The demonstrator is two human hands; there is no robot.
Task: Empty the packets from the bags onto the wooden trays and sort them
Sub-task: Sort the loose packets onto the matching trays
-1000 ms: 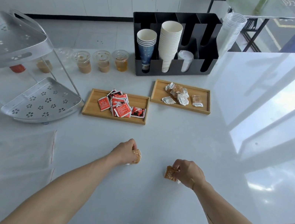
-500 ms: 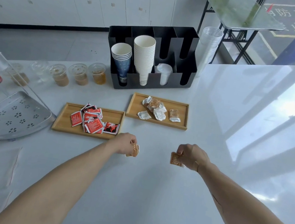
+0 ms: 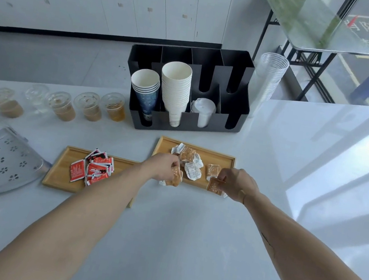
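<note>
My left hand pinches a brown packet and my right hand pinches another, both over the near edge of the right tray, so it's drop-off time: next, let go among the brown and white ones, away from the red packets left.

I'm standing at a white table carrying two wooden trays mid-table, a black cup organizer and lidded drink cups along its far edge.
</note>
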